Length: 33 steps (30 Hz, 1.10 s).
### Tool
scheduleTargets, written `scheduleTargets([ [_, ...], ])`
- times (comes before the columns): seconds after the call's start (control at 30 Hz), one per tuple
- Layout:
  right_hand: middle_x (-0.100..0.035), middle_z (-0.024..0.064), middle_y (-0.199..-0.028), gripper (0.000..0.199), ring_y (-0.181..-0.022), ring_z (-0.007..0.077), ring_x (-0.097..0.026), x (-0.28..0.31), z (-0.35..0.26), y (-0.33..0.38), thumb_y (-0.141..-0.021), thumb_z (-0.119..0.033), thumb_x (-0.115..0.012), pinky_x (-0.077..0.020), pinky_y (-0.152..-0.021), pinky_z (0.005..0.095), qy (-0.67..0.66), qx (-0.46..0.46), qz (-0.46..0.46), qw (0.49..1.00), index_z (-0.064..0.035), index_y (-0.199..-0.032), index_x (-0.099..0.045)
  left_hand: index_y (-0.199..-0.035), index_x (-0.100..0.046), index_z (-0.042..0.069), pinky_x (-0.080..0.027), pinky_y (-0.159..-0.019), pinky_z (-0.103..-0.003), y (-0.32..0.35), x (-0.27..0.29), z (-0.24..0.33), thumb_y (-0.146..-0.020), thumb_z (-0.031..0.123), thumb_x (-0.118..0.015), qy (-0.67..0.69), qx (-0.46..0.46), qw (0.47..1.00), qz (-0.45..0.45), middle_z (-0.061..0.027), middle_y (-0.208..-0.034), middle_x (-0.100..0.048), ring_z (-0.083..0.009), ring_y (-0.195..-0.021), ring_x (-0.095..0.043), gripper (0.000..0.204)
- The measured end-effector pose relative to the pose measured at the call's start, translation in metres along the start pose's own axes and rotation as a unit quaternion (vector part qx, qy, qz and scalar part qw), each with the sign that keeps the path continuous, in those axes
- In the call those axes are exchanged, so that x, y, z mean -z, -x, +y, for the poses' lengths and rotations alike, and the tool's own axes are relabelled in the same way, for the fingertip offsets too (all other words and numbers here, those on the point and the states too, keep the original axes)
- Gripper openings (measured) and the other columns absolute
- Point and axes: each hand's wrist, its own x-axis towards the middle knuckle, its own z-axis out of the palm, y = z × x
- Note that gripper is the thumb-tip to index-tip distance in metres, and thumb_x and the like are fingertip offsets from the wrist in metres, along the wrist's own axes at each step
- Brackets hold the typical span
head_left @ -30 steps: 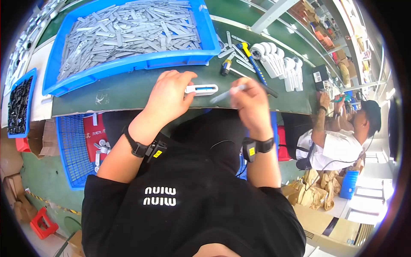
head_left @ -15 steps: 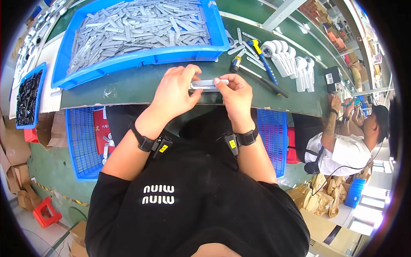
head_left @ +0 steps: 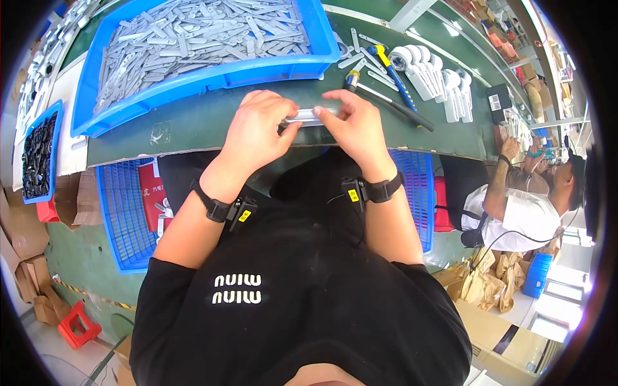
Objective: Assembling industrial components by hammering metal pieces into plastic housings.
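Observation:
Above the front edge of the green workbench, my left hand [head_left: 259, 127] is closed round one end of a narrow light-grey part [head_left: 306, 116]. It looks like a flat strip lying along a longer handle-shaped piece. My right hand [head_left: 359, 125] grips the other end, thumb pressed on the near side and forefinger bent beyond it. My fingers hide both ends. Just behind my hands, a large blue bin [head_left: 257, 72] holds a heap of flat grey strips [head_left: 199, 38].
Right of the bin lie a hammer [head_left: 393, 103] with a black grip, a blue-and-yellow hammer [head_left: 400, 80], loose strips and several white round-headed handles [head_left: 418, 67]. A small blue tray [head_left: 56, 138] of black parts stands left. Blue baskets [head_left: 129, 222] sit below the bench. A co-worker [head_left: 515, 212] is at right.
Both hands have shifted slightly away from me, up toward the bin, with the grey part. My right hand has turned, and its fingers have spread a little around the end of the part.

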Motion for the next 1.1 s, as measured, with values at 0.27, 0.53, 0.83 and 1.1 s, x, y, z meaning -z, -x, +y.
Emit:
scheduleTargets([
  [0.27, -0.07, 0.0103, -0.069, 0.036, -0.063, 0.021, -0.068, 0.006, 0.001, -0.004, -0.097, -0.035, -0.086, -0.0527, -0.063, 0.0376, 0.071, -0.037, -0.06, 0.995, -0.0033, -0.114, -0.085, -0.091, -0.072, 0.006, -0.056, -0.093, -0.044, -0.002, 0.001, 0.002, -0.082, 0.007, -0.085, -0.025, 0.001, 0.999, -0.031, -0.0064, -0.1, -0.08, -0.0306, -0.096, -0.074, 0.015],
  [0.53, -0.069, 0.0099, -0.069, 0.034, -0.062, 0.0194, -0.064, 0.008, 0.008, -0.01, -0.099, -0.035, -0.085, -0.0506, -0.062, 0.0372, 0.052, -0.026, -0.087, 0.994, -0.0048, -0.114, -0.086, -0.09, -0.071, 0.005, -0.056, -0.094, -0.045, -0.001, -0.002, 0.008, -0.081, 0.009, -0.085, -0.084, 0.002, 0.996, -0.024, -0.0075, -0.1, -0.079, -0.0308, -0.096, -0.074, 0.017],
  [0.83, -0.07, 0.0091, -0.07, 0.035, -0.062, 0.0164, -0.064, 0.006, 0.012, -0.007, -0.098, -0.035, -0.085, -0.051, -0.062, 0.0351, 0.026, -0.027, -0.088, 0.995, -0.0041, -0.115, -0.086, -0.1, -0.077, 0.002, -0.059, -0.113, -0.046, 0.003, -0.022, 0.03, -0.088, 0.012, -0.085, -0.131, -0.006, 0.991, -0.013, -0.0122, -0.122, -0.079, -0.0354, -0.113, -0.076, 0.017],
  [1.1, -0.074, 0.011, -0.078, 0.031, -0.066, 0.0215, -0.068, 0.012, 0.022, -0.001, -0.096, -0.032, -0.088, -0.0528, -0.064, 0.0354, 0.017, -0.023, -0.053, 0.998, -0.0048, -0.111, -0.086, -0.101, -0.077, 0.0, -0.06, -0.094, -0.047, -0.002, -0.021, 0.022, -0.093, 0.009, -0.082, -0.113, -0.032, 0.992, -0.044, -0.0101, -0.116, -0.079, -0.0345, -0.102, -0.073, 0.012],
])
